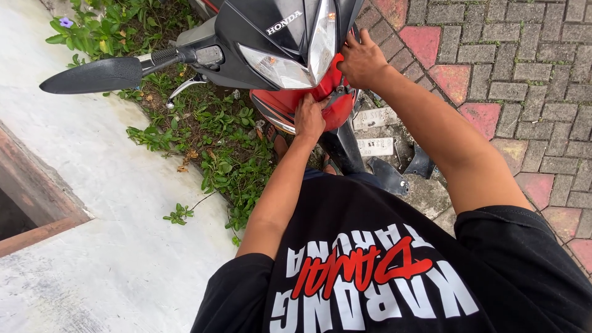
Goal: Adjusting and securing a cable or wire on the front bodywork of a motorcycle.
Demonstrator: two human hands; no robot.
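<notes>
A black and red motorbike stands in front of me, its headlight facing me. My left hand rests on the red front panel just below the headlight, fingers pressed against it. My right hand reaches up beside the headlight on the right, fingers tucked behind the black cover edge. Whether either hand grips a small part is hidden.
The left handlebar with grip and brake lever sticks out to the left. Green weeds grow under the bike. Grey concrete lies left, red and grey paving bricks right. Black plastic pieces lie on the ground.
</notes>
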